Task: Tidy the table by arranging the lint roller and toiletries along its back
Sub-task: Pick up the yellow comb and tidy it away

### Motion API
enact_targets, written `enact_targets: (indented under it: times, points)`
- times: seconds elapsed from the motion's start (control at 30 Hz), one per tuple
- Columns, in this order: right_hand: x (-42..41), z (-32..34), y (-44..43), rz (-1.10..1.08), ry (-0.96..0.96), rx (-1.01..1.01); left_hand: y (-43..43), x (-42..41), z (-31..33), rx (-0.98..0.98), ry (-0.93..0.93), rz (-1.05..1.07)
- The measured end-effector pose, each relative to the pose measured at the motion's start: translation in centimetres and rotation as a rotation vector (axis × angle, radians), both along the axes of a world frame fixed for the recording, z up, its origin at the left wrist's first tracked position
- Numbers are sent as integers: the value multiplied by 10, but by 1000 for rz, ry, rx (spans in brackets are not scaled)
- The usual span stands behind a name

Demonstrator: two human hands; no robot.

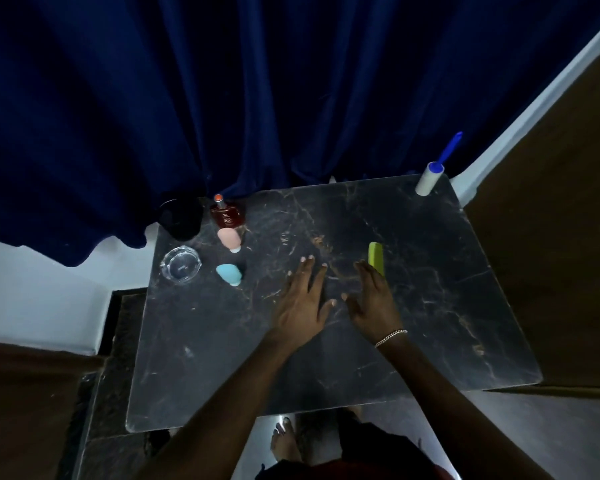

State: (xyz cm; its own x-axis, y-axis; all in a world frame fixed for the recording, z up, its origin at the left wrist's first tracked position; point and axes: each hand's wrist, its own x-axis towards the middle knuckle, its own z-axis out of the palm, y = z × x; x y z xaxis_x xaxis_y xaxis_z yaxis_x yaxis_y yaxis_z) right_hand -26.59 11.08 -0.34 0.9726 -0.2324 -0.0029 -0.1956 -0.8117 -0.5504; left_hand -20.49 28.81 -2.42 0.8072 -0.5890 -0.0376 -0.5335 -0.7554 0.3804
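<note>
Looking down from the head cam, you've got both hands flat and spread over the middle of the dark marble bench (pixel 430 323), holding nothing. Your left hand (pixel 303 299) sits just beside your right hand (pixel 373 299), thumbs nearly meeting.

The lint roller (pixel 430 178) already stands at the back right corner, blue handle tipped toward the curtain (pixel 222 98), well away from both hands. I'd guess it's light and top-heavy, so grab it low on the white roll if you shift it.

The yellow-green bar (pixel 376 258) lies right at your right fingertips, possibly touching; can't tell what it is, but it looks stiff and easy to pinch by its long sides.

Off to your left: the blue bottle (pixel 228 273) and pink bottle (pixel 229 239) lie on their sides near your left hand, probably light plastic that rolls, so take them around the body. The red perfume bottle (pixel 226 214) stands near the back edge; likely glass, so go gently. A clear glass ashtray (pixel 181 264) sits by the left edge.
</note>
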Motion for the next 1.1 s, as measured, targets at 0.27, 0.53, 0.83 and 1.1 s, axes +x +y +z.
enact_targets:
  times: [0.27,0.53,0.83,1.1]
  points:
    - [16,-25,-71,-139,165,117,-81,11,-24,-118,220,143]
    - [40,-53,-103,-436,412,482,-144,22,-39,-412,649,641]
    - [56,-68,-102,-494,410,571,-166,21,-40,-502,747,856]
    - [54,-74,-95,-577,356,678,-173,16,-38,-455,765,874]
